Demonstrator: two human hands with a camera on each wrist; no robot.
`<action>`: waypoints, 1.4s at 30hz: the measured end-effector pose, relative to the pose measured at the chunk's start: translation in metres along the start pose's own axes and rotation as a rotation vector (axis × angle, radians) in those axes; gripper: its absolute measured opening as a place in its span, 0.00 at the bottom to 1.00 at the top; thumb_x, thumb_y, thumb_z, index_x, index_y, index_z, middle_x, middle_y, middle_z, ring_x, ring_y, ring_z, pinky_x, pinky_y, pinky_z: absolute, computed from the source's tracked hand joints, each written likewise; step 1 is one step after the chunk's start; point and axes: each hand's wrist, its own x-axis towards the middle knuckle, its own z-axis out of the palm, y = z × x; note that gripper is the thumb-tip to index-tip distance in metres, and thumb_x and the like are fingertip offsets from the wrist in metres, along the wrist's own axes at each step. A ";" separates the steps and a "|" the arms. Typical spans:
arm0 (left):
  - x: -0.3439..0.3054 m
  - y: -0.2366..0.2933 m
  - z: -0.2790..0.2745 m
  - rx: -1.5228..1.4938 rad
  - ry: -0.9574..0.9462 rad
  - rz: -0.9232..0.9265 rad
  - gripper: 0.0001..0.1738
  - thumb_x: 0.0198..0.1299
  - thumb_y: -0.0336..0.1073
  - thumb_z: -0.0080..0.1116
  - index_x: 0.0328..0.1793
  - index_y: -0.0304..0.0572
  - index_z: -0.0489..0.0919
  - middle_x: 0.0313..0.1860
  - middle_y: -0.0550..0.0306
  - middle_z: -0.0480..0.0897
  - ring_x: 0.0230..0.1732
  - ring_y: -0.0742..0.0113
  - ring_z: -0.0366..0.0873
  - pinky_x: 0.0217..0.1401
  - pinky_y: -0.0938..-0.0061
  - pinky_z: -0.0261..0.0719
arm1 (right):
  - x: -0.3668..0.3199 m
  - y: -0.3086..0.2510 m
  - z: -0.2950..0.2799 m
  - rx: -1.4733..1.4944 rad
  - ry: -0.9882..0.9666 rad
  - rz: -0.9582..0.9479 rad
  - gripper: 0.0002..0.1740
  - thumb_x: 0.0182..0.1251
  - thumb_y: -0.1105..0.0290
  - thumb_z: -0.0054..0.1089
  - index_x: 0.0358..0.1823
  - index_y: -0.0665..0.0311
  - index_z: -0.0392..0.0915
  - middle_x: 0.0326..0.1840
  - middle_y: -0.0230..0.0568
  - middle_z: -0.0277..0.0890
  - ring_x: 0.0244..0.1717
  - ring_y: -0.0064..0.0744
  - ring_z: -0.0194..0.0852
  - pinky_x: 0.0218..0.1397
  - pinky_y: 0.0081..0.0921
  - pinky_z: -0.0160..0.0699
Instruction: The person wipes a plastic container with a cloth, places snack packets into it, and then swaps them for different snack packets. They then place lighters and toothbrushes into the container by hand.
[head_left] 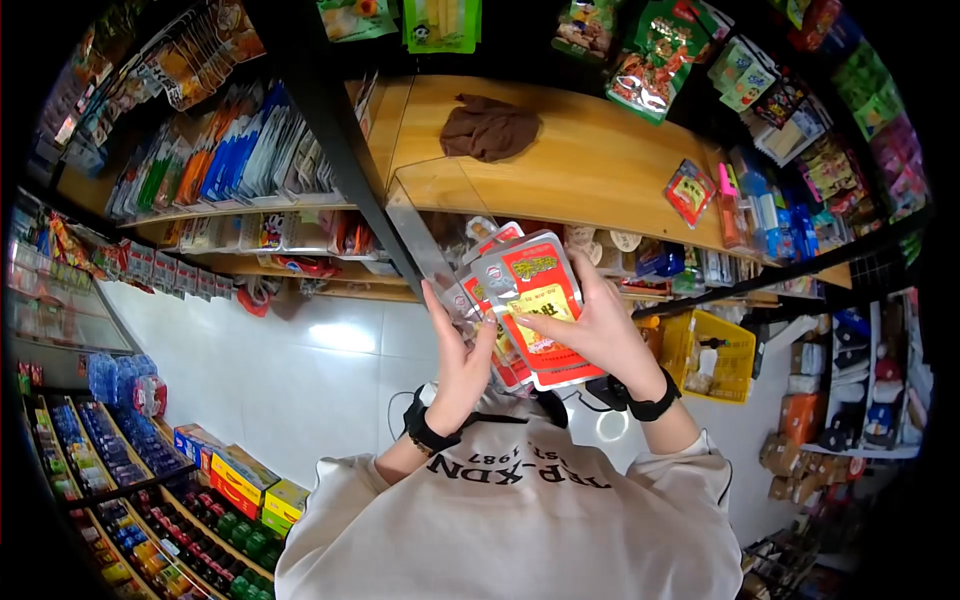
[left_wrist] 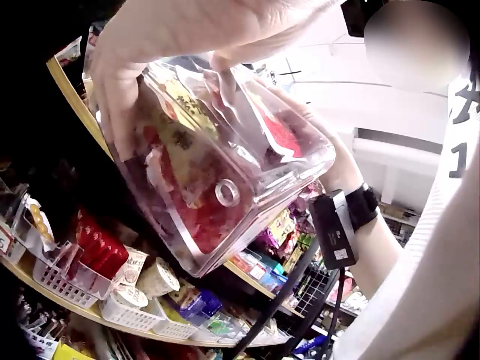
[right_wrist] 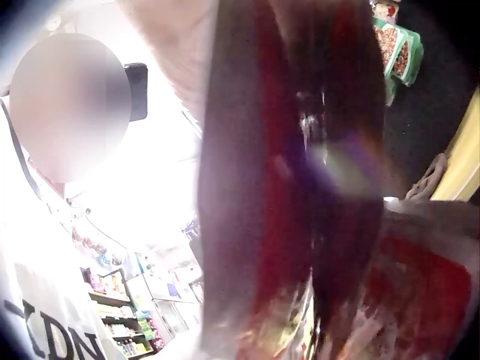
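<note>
Head view: my right hand (head_left: pixel 597 330) pinches yellow-labelled red plastic packets (head_left: pixel 536 266), long axes pointing away, mostly right of the clear plastic box (head_left: pixel 428 208) my left hand (head_left: pixel 460 372) grips.

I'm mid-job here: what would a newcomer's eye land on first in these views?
Probably the bright red-and-yellow packets in the right hand, overlapping beside the clear box that the left hand holds. Beyond them, a crumpled brown cloth lies on the wooden shelf, with a lone red packet toward its right end.
</note>
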 end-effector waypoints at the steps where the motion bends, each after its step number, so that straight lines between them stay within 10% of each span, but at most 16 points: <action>1: -0.002 0.000 -0.004 0.001 -0.009 -0.005 0.46 0.61 0.26 0.49 0.72 0.36 0.27 0.68 0.42 0.52 0.62 0.63 0.60 0.61 0.75 0.62 | -0.003 0.001 0.005 -0.053 0.034 -0.025 0.40 0.48 0.61 0.69 0.56 0.76 0.58 0.42 0.62 0.74 0.44 0.52 0.76 0.46 0.36 0.73; 16: -0.012 0.007 -0.024 0.051 -0.123 0.004 0.45 0.61 0.26 0.48 0.72 0.36 0.29 0.71 0.42 0.42 0.65 0.61 0.56 0.60 0.76 0.63 | -0.027 -0.013 0.046 -0.315 0.191 -0.009 0.40 0.51 0.59 0.66 0.58 0.75 0.55 0.49 0.70 0.67 0.48 0.63 0.70 0.45 0.43 0.73; 24: -0.006 0.009 -0.016 0.072 -0.136 -0.069 0.43 0.63 0.26 0.43 0.74 0.50 0.29 0.62 0.44 0.60 0.32 0.80 0.68 0.24 0.87 0.68 | -0.038 -0.006 0.027 0.101 -0.010 0.009 0.39 0.59 0.63 0.57 0.65 0.75 0.47 0.50 0.66 0.68 0.50 0.57 0.72 0.49 0.36 0.71; 26: -0.004 0.003 -0.011 0.058 -0.137 -0.042 0.42 0.63 0.26 0.43 0.74 0.50 0.30 0.63 0.44 0.60 0.31 0.79 0.68 0.23 0.87 0.68 | -0.038 0.006 0.023 0.192 -0.012 -0.004 0.39 0.58 0.64 0.60 0.65 0.72 0.49 0.53 0.55 0.69 0.54 0.41 0.70 0.56 0.30 0.66; 27: -0.003 0.001 -0.008 0.043 -0.129 -0.009 0.42 0.63 0.26 0.43 0.74 0.49 0.30 0.63 0.45 0.60 0.31 0.79 0.68 0.22 0.86 0.68 | -0.036 0.013 0.026 0.098 0.107 -0.099 0.36 0.58 0.65 0.59 0.62 0.72 0.52 0.44 0.61 0.73 0.45 0.53 0.76 0.46 0.34 0.73; 31: -0.005 0.000 0.001 0.048 -0.197 -0.082 0.41 0.63 0.26 0.43 0.74 0.49 0.32 0.67 0.46 0.56 0.33 0.78 0.68 0.25 0.87 0.70 | -0.036 0.014 0.022 -0.045 0.248 -0.001 0.32 0.57 0.62 0.62 0.56 0.71 0.57 0.39 0.61 0.75 0.42 0.59 0.75 0.41 0.38 0.74; 37: -0.007 -0.012 0.028 0.102 -0.181 -0.019 0.39 0.64 0.26 0.39 0.74 0.43 0.31 0.74 0.46 0.41 0.66 0.63 0.57 0.58 0.77 0.66 | -0.039 0.020 -0.006 -0.054 0.164 0.056 0.31 0.59 0.62 0.59 0.56 0.72 0.56 0.42 0.63 0.73 0.43 0.61 0.73 0.42 0.40 0.72; 41: -0.004 -0.017 0.044 0.276 -0.144 0.087 0.39 0.64 0.26 0.39 0.74 0.44 0.31 0.74 0.48 0.40 0.60 0.66 0.64 0.50 0.80 0.72 | -0.044 0.036 -0.025 0.102 0.103 -0.017 0.29 0.64 0.63 0.52 0.61 0.72 0.53 0.44 0.64 0.71 0.45 0.61 0.71 0.45 0.39 0.71; 42: -0.005 -0.003 0.055 0.162 -0.113 -0.014 0.37 0.63 0.26 0.37 0.74 0.41 0.33 0.75 0.49 0.38 0.67 0.65 0.51 0.60 0.78 0.57 | -0.043 0.042 -0.028 0.106 0.094 -0.024 0.29 0.64 0.63 0.52 0.61 0.72 0.53 0.44 0.64 0.71 0.45 0.61 0.71 0.45 0.39 0.71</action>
